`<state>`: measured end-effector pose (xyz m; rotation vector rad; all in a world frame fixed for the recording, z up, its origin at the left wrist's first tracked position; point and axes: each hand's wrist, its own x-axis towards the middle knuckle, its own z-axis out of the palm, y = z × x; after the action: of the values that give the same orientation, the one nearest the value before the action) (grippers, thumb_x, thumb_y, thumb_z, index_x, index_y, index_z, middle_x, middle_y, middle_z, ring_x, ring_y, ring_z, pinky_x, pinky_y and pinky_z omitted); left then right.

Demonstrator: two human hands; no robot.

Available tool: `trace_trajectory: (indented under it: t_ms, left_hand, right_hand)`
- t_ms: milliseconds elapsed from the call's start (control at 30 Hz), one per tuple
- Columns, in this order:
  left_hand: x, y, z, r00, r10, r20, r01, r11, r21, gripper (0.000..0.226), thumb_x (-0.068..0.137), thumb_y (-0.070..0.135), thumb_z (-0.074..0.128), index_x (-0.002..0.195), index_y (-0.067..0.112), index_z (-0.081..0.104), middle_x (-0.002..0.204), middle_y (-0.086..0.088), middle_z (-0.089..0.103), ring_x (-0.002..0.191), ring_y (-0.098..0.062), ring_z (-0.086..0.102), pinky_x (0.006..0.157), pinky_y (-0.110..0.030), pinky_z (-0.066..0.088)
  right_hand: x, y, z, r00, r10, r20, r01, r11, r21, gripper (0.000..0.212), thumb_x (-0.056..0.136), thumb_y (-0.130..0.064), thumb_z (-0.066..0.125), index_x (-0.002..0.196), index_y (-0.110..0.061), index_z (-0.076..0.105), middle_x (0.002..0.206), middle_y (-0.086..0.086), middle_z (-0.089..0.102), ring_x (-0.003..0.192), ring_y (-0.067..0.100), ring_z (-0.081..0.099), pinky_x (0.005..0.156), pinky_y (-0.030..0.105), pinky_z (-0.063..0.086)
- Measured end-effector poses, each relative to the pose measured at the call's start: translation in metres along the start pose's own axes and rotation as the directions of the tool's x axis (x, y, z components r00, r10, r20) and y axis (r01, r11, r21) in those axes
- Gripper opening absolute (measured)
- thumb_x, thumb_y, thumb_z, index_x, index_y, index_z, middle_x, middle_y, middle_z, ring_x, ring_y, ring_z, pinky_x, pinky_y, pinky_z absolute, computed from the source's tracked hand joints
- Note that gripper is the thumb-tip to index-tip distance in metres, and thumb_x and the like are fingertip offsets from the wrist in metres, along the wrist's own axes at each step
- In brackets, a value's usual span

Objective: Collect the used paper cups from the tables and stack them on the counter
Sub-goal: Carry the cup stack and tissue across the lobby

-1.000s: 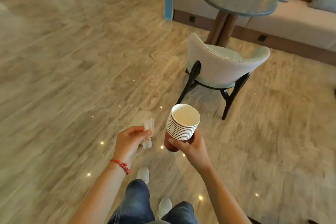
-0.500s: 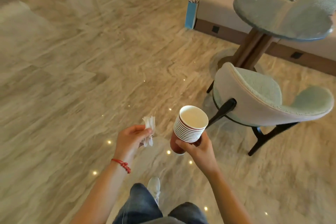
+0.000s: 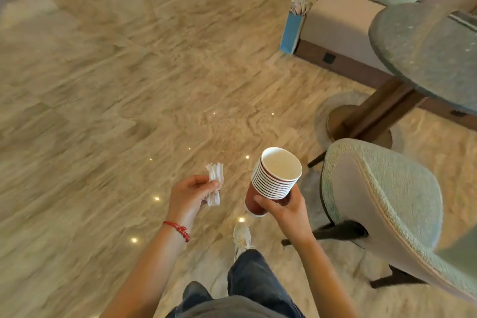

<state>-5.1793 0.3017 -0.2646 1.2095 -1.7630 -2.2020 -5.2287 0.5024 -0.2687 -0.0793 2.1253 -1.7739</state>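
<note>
Chair (image 3: 382,204) now nearer, at right; right hand (image 3: 286,210) fingers grasp cup stack (image 3: 273,179), mouth up-right; left hand (image 3: 189,195) pinches tissue (image 3: 214,183)

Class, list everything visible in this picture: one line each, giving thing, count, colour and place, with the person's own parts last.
paper cups: one nested stack, red with white rims, in the right hand's grip
tissue: one, white, crumpled, pinched by left hand
chair: one, pale green, lower right
round table: one, grey-green top, upper right
sofa: one, beige, behind table
bag: one, blue, beside sofa
floor: beige marble
shoe: one, white
bracelet: one, red, left wrist
left hand: one
right hand: one
</note>
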Motion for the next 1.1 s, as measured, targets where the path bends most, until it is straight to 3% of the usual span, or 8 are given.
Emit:
trace_trajectory:
  t_ms: [100, 267, 433, 667, 867, 1100]
  left_hand:
    - [0.045, 0.039, 0.025, 0.999, 0.02, -0.032, -0.02, 1.0, -0.004, 0.015, 0.069, 0.003, 0.076, 0.063, 0.017, 0.072, 0.064, -0.005, 0.071, 0.066, -0.023, 0.067, 0.061, -0.033, 0.052]
    - [0.116, 0.097, 0.051, 0.995, 0.066, -0.072, -0.067, 0.998, -0.012, 0.009, 0.071, 0.006, 0.075, 0.074, 0.014, 0.07, 0.071, -0.005, 0.072, 0.068, -0.02, 0.07, 0.059, -0.029, 0.054]
    - [0.194, 0.138, 0.07, 0.996, 0.055, -0.074, -0.056, 0.998, -0.019, 0.009, 0.073, 0.006, 0.074, 0.081, 0.005, 0.07, 0.069, -0.006, 0.071, 0.065, -0.017, 0.068, 0.061, -0.028, 0.055]
    - [0.345, 0.213, 0.085, 0.997, 0.035, -0.067, -0.037, 0.999, -0.03, 0.008, 0.072, 0.005, 0.075, 0.072, 0.011, 0.069, 0.066, -0.004, 0.071, 0.067, -0.02, 0.068, 0.064, -0.031, 0.055]
    - [0.457, 0.298, 0.091, 0.998, 0.049, -0.045, -0.05, 0.999, -0.006, 0.013, 0.071, 0.004, 0.075, 0.068, 0.014, 0.069, 0.06, -0.001, 0.071, 0.059, -0.013, 0.068, 0.058, -0.026, 0.054]
    - [0.579, 0.371, 0.115, 0.999, 0.025, -0.029, -0.025, 0.999, -0.021, 0.009, 0.071, 0.003, 0.075, 0.072, 0.009, 0.069, 0.061, -0.001, 0.071, 0.059, -0.014, 0.068, 0.057, -0.026, 0.055]
  right_hand:
    - [0.067, -0.024, -0.007, 0.999, -0.015, 0.035, 0.016, 1.0, -0.007, 0.053, 0.068, -0.015, 0.082, 0.111, -0.027, 0.053, 0.102, -0.011, 0.067, 0.096, 0.001, 0.063, 0.072, 0.012, 0.05]
    - [0.167, -0.061, -0.006, 0.996, -0.027, 0.083, 0.03, 0.999, -0.033, 0.061, 0.067, -0.017, 0.082, 0.121, -0.012, 0.054, 0.106, -0.005, 0.067, 0.097, 0.003, 0.063, 0.075, 0.013, 0.051]
    - [0.257, -0.076, 0.011, 0.996, -0.013, 0.085, 0.014, 1.0, -0.01, 0.062, 0.067, -0.015, 0.083, 0.12, -0.016, 0.052, 0.104, -0.008, 0.067, 0.097, 0.005, 0.064, 0.075, 0.016, 0.051]
    - [0.415, -0.106, 0.054, 0.998, 0.004, 0.06, -0.003, 1.0, -0.017, 0.05, 0.068, -0.012, 0.082, 0.11, -0.022, 0.056, 0.099, -0.006, 0.069, 0.094, 0.008, 0.065, 0.076, 0.023, 0.054]
    - [0.54, -0.155, 0.089, 0.999, -0.009, 0.032, 0.01, 1.0, -0.023, 0.042, 0.069, -0.012, 0.081, 0.098, -0.03, 0.058, 0.089, -0.015, 0.071, 0.087, 0.0, 0.065, 0.069, 0.014, 0.052]
    - [0.671, -0.193, 0.113, 1.0, 0.003, 0.027, -0.003, 1.0, 0.019, 0.046, 0.068, -0.009, 0.081, 0.104, -0.025, 0.056, 0.092, -0.01, 0.071, 0.089, 0.001, 0.066, 0.069, 0.013, 0.051]
